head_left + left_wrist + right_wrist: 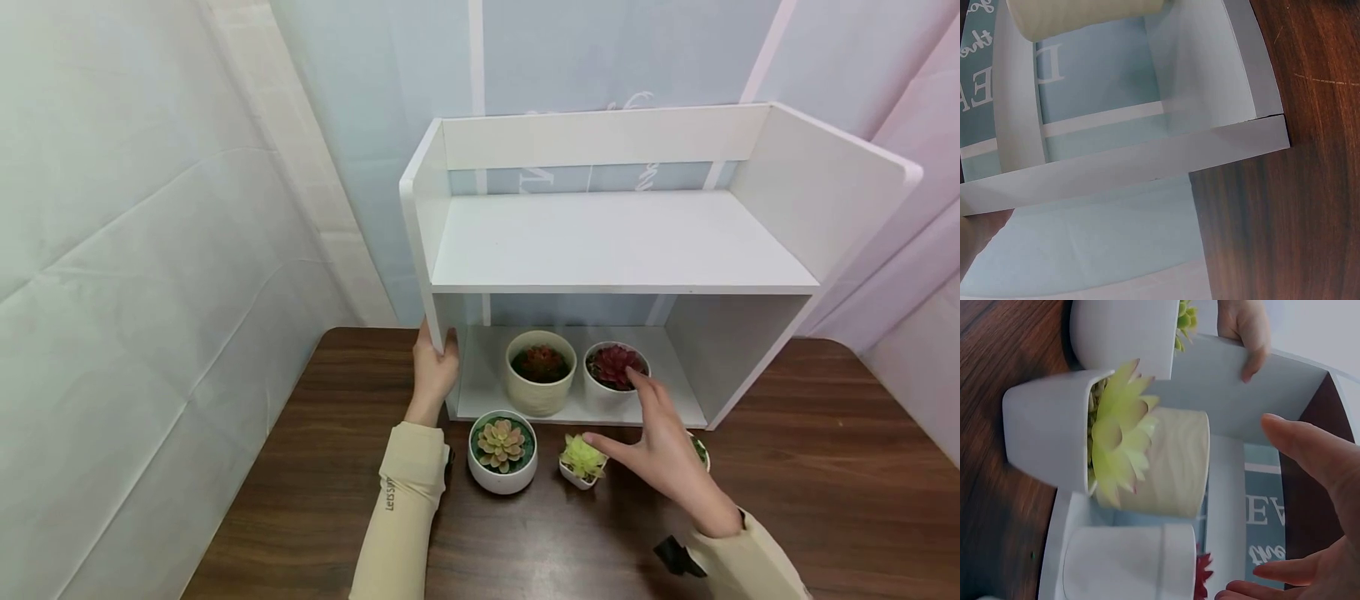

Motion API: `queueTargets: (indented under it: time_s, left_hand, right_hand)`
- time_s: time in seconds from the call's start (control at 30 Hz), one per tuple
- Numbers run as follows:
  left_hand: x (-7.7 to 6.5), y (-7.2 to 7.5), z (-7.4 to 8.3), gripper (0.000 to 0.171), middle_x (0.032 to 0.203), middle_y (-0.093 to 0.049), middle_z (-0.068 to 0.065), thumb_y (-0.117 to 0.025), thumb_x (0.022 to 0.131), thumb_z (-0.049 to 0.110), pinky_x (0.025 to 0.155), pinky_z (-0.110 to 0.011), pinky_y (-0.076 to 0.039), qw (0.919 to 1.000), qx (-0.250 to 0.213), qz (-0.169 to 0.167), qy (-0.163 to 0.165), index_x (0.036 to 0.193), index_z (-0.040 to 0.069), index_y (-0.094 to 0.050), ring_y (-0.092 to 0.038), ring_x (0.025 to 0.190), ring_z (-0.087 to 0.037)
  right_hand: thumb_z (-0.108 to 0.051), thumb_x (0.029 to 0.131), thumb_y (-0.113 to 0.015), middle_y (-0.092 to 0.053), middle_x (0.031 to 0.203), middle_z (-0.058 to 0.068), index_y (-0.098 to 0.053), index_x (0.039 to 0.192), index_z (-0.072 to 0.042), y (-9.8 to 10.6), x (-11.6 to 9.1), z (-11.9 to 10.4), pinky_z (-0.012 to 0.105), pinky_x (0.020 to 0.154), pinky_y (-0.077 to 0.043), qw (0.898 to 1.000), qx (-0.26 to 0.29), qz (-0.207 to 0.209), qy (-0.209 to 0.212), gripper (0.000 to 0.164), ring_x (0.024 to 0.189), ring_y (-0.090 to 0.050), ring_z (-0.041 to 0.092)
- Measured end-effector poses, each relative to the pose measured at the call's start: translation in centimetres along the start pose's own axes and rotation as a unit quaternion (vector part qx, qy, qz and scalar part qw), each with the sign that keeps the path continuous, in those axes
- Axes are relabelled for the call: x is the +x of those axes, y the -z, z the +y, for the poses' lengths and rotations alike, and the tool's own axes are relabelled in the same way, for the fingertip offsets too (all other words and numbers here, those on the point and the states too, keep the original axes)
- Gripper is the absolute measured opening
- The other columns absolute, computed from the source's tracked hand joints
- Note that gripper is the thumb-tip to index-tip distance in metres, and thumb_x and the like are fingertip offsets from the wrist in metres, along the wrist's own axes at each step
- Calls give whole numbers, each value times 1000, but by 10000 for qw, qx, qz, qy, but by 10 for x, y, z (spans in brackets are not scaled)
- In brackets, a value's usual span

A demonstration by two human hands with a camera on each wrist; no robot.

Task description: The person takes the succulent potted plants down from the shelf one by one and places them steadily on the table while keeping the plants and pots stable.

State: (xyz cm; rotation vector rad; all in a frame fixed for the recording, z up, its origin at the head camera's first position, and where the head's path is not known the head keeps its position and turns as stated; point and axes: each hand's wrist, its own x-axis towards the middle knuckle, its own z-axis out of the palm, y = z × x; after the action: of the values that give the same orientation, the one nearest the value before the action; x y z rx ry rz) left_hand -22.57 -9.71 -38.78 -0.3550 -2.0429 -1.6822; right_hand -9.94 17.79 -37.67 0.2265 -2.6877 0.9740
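A white two-tier shelf stands on the table. My left hand grips the front edge of its left side panel, the thumb on the inner face. My right hand holds nothing; its thumb and fingers are spread apart in the right wrist view. The thumb is near a small lime-green succulent in a square white pot, while the fingertips are by a dark red succulent. That one sits in a round white pot on the lower shelf, right of a cream pot with an orange-red succulent.
A pinkish-green succulent in a white bowl stands before the shelf's left part. Another potted plant is mostly hidden behind my right hand. Printed cloth hangs behind the wooden table. A black object shows near my right cuff.
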Motion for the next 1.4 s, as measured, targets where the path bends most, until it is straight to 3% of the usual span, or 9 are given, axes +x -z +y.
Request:
queueTargets:
  time_s: [0.3,0.53,0.63,0.7,0.93,0.97,1.27,1.4]
  left_hand:
    - [0,-1,2,47,134,-49,-30,-47,95,-6,101,-61,-38,10000,-24,-25,90,141,-5,-37,-46,126,-44]
    - [-5,5,36,44,130,-49,-33,-45,93,-10,101,-61,-38,9999,16,-82,64,137,-10,-39,-47,124,-46]
    - [-6,6,40,43,129,-50,-33,-45,93,-10,100,-62,-38,10000,-13,-66,19,135,-11,-40,-47,124,-47]
    - [-6,6,40,43,129,-50,-33,-45,93,-10,100,-62,-38,10000,-26,-65,13,136,-11,-39,-47,124,-47]
    - [1,-1,0,47,134,-50,-25,-47,95,-4,103,-60,-37,10000,-94,-9,0,141,1,-40,-46,128,-40]
    - [1,-1,0,47,134,-50,-25,-47,95,-5,103,-60,-37,10000,-86,-2,18,141,0,-39,-46,128,-41]
    - [-5,5,36,45,132,-49,-31,-45,93,-10,102,-60,-38,9999,-24,-77,61,138,-9,-39,-46,126,-45]
    - [-5,6,40,45,132,-49,-31,-45,93,-10,102,-61,-38,9999,-65,-80,65,138,-9,-39,-46,127,-45]
  right_hand:
    - [-34,72,-84,-32,143,34,-29,144,9,-16,15,-4,64,100,-33,9998,150,-112,107,100,131,-33,50]
    - [-35,74,-83,-31,145,32,-29,145,8,-20,24,-9,63,101,-32,9995,206,-240,85,99,132,-33,48]
    - [-37,74,-82,-31,146,30,-28,145,7,-20,28,-11,63,101,-33,9994,201,-286,84,100,131,-35,47]
    - [-37,74,-82,-32,145,30,-29,145,7,-21,31,-12,62,100,-34,9992,202,-307,134,99,130,-37,46]
    - [-35,75,-81,-38,142,28,-32,144,4,-28,45,-16,62,98,-37,9983,160,-470,315,93,129,-39,44]
    - [-34,75,-81,-39,141,28,-33,144,3,-29,47,-16,61,97,-38,9980,158,-486,362,93,128,-39,44]
    - [-34,72,-83,-40,140,29,-33,145,1,-42,67,-14,59,99,-39,9962,188,-615,593,95,127,-42,44]
    - [-36,74,-82,-34,144,30,-28,147,2,-45,74,-13,60,100,-38,9951,195,-842,474,99,131,-38,45]
